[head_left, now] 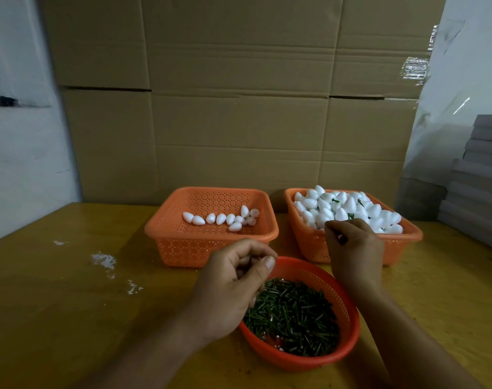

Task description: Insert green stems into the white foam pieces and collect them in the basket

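Hovering right hand just beside heaped foam pieces in basket.

Stacked cardboard boxes stand far behind the yellow table; grey boards are piled at right.

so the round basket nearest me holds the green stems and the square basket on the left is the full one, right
Not quite: in the head view the left square basket holds only a few foam pieces; the right square basket is the heaped one. The round basket does hold the green stems.
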A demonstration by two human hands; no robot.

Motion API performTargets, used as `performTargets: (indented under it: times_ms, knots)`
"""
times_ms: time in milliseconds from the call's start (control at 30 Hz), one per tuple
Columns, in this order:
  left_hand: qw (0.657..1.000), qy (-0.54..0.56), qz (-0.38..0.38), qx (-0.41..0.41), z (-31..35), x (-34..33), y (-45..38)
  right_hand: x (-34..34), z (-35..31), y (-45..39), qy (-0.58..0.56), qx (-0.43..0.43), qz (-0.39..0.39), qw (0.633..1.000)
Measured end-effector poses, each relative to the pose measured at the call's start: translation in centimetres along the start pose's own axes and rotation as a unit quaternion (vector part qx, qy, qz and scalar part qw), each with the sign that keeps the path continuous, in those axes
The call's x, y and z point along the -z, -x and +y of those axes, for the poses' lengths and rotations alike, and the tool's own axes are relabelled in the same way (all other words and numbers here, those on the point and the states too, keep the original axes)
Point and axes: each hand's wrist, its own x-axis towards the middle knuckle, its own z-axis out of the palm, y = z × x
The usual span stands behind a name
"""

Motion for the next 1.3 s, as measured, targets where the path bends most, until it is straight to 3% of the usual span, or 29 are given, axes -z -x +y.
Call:
performTargets:
  times_ms: [800, 967, 1100, 1300]
  knots:
    - [0.999, -0.03, -0.015, -0.009, -0.6, -0.1, 0.0, 0.6, 0.5, 0.0, -0.024, -0.032, 0.006, 0.999]
    - [0.998, -0.049, 0.028, -0.031, -0.2, 0.5, -0.4, 2.3, -1.1, 0.3, -0.077, -0.063, 0.004, 0.995]
    - [0.995, -0.069, 0.078, 0.008, 0.4, 2.9, -2.7, 4.1, -3.2, 1.0, -0.109, -0.01, -0.012, 0.994]
    - [0.957, -0.275, 0.067, 0.061, 0.6, 6.4, -10.2, 4.9, -6.5, 1.6, -0.143, 0.114, -0.018, 0.983]
